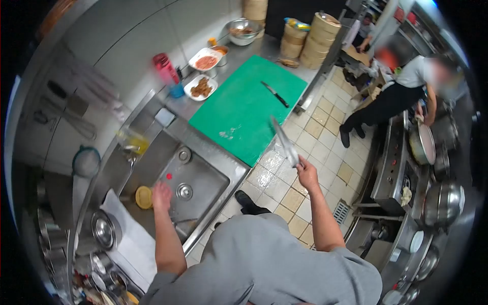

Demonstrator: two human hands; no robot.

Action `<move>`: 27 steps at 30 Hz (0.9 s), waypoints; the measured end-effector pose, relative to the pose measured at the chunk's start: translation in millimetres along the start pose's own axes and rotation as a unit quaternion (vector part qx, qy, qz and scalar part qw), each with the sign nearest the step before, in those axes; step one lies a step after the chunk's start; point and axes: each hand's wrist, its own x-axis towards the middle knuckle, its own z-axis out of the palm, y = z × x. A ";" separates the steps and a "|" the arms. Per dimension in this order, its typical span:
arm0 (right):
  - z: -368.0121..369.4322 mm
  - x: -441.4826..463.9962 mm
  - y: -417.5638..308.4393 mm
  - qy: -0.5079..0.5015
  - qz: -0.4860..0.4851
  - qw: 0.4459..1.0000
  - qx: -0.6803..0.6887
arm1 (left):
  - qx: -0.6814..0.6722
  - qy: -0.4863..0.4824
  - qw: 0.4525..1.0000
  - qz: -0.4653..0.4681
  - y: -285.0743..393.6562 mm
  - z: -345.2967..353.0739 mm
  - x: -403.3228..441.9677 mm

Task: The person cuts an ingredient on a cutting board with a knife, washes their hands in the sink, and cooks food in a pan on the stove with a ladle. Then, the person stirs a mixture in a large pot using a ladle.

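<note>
A long-bladed knife (284, 142) is in my right hand (307, 172), whose fingers are wrapped round its handle, over the floor beside the counter. My left hand (162, 196) is over the steel sink (208, 178), close to a round yellow item (144, 197); its fingers are too blurred to tell whether they hold anything. A small red object (169, 176) lies in the sink just beyond that hand. On the green cutting board (234, 109) rests a second knife (275, 94) with a black handle, and wet bits (227, 134) sit near the board's lower edge.
Plates of food (201, 88), a metal bowl (243, 31) and bamboo steamers (320, 38) stand on the counter. A co-worker (401, 86) leans over a large pan (422, 143) at the stove on the right. Another person (365, 33) is farther back. White cloth (132, 244) lies left of the sink.
</note>
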 end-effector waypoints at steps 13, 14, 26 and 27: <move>108.1 59.7 -52.1 -0.073 -0.088 0.981 -0.158 | -0.203 -0.016 0.979 -0.009 87.1 83.4 84.4; 126.8 46.4 -58.2 -0.097 -0.093 0.977 -0.167 | -0.190 -0.024 0.981 -0.007 92.7 89.5 75.7; 158.0 -35.3 -150.1 -0.245 -0.075 0.944 -0.208 | 0.571 0.316 0.722 0.230 107.5 -11.4 113.5; 167.2 -31.4 -141.6 -0.251 -0.079 0.942 -0.208 | 0.547 0.320 0.744 0.210 114.8 -5.3 108.0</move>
